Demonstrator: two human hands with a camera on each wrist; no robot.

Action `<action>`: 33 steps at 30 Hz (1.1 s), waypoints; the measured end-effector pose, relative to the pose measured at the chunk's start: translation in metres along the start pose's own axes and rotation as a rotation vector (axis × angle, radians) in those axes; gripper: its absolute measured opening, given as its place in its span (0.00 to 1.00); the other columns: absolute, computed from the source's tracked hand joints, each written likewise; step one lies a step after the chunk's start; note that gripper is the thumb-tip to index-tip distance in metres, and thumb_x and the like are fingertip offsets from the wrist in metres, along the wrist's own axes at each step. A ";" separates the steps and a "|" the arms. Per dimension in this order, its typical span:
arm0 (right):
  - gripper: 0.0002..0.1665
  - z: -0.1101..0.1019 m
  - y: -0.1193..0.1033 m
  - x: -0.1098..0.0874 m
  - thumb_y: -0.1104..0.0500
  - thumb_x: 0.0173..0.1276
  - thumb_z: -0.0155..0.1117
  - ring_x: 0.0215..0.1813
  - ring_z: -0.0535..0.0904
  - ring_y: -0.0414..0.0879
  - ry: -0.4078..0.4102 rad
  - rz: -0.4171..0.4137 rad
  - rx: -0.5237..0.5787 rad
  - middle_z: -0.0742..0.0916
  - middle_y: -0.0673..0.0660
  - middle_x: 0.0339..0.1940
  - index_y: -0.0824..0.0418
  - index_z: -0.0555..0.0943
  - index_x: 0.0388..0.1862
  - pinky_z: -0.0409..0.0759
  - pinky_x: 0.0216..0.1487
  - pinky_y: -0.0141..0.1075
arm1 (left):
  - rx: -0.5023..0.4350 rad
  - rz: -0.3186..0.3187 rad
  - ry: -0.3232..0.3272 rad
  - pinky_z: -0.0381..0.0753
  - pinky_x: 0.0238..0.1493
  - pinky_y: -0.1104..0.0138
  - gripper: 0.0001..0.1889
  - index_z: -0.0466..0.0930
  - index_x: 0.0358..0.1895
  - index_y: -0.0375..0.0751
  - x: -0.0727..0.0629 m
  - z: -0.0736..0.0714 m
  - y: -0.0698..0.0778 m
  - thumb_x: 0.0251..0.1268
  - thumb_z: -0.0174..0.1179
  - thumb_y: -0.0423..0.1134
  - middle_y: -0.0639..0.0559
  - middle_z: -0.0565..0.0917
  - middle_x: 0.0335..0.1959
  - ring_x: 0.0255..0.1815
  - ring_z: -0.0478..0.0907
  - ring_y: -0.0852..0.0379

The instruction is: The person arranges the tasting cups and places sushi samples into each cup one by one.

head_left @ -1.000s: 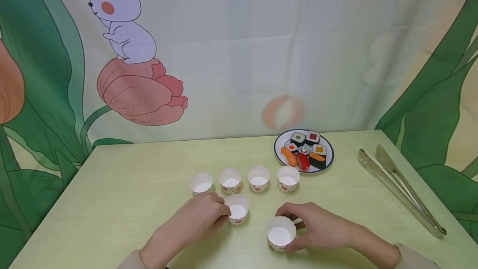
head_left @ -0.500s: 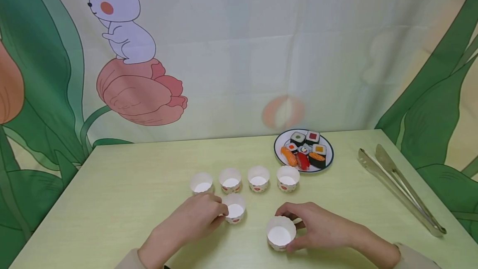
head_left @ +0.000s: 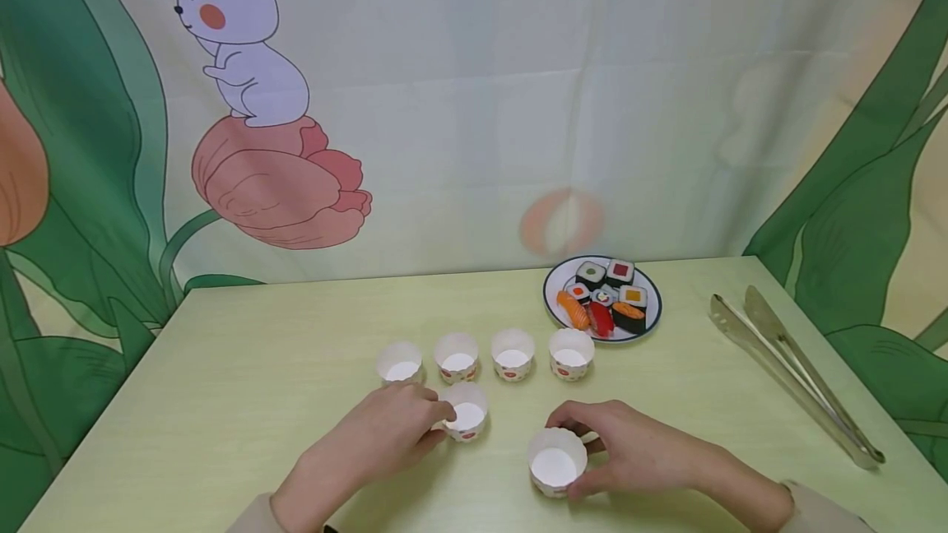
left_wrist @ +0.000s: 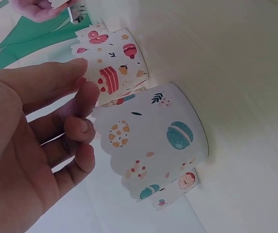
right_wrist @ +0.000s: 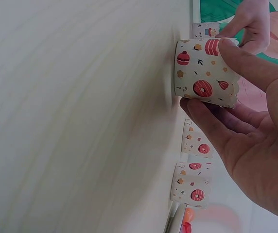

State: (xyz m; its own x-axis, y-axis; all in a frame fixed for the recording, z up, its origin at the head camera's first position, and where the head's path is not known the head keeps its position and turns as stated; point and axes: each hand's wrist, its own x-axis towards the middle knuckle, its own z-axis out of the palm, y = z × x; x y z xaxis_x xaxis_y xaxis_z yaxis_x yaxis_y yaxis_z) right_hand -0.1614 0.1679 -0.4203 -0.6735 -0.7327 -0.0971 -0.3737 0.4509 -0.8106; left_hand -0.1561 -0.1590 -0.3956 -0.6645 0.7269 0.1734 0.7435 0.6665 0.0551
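My left hand (head_left: 388, 438) pinches the rim of a white paper baking cup (head_left: 467, 418) between thumb and finger. Red cake prints mark that cup (left_wrist: 112, 73) in the left wrist view, while a cup with blue macaron prints (left_wrist: 153, 141) stands nearer the camera. To the right, my right hand (head_left: 637, 451) grips another baking cup (head_left: 557, 467), thumb on the near side and fingers behind. The right wrist view has this cup (right_wrist: 204, 73) upright, its base at the tabletop. Both cups show bare white insides.
Behind the hands stands a row of several more baking cups (head_left: 513, 356). A blue-rimmed plate (head_left: 551, 315) of sushi pieces (head_left: 600, 319) sits at the back. Metal tongs (head_left: 800, 385) lie on the right of the table (head_left: 244, 368). A printed curtain (head_left: 444, 105) hangs behind.
My left hand and the cup it pinches have shifted slightly to the left. My right hand and its cup stay in place.
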 end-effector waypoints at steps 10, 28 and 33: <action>0.33 0.000 -0.001 0.000 0.53 0.56 0.84 0.57 0.80 0.43 0.002 0.012 -0.001 0.84 0.46 0.52 0.51 0.77 0.58 0.80 0.57 0.34 | 0.020 0.010 0.041 0.72 0.26 0.67 0.06 0.86 0.36 0.45 0.000 -0.002 0.003 0.57 0.73 0.32 0.59 0.75 0.24 0.23 0.71 0.61; 0.33 0.000 -0.001 -0.001 0.53 0.56 0.84 0.57 0.80 0.44 0.005 -0.006 0.003 0.85 0.47 0.52 0.52 0.77 0.58 0.80 0.57 0.34 | 0.030 0.048 0.064 0.76 0.32 0.66 0.07 0.87 0.38 0.48 0.004 -0.003 0.013 0.60 0.75 0.37 0.60 0.77 0.28 0.28 0.75 0.59; 0.33 0.000 -0.001 0.000 0.54 0.56 0.84 0.57 0.80 0.44 0.001 0.006 0.011 0.84 0.47 0.52 0.52 0.77 0.58 0.80 0.57 0.34 | 0.038 0.060 0.064 0.77 0.34 0.64 0.06 0.86 0.38 0.48 0.005 -0.004 0.016 0.62 0.74 0.40 0.60 0.76 0.27 0.26 0.74 0.61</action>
State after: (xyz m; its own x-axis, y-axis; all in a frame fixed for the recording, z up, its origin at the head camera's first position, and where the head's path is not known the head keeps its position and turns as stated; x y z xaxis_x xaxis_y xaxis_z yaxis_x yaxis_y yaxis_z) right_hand -0.1606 0.1674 -0.4197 -0.6762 -0.7297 -0.1015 -0.3626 0.4495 -0.8164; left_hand -0.1471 -0.1456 -0.3905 -0.6117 0.7545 0.2376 0.7776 0.6288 0.0052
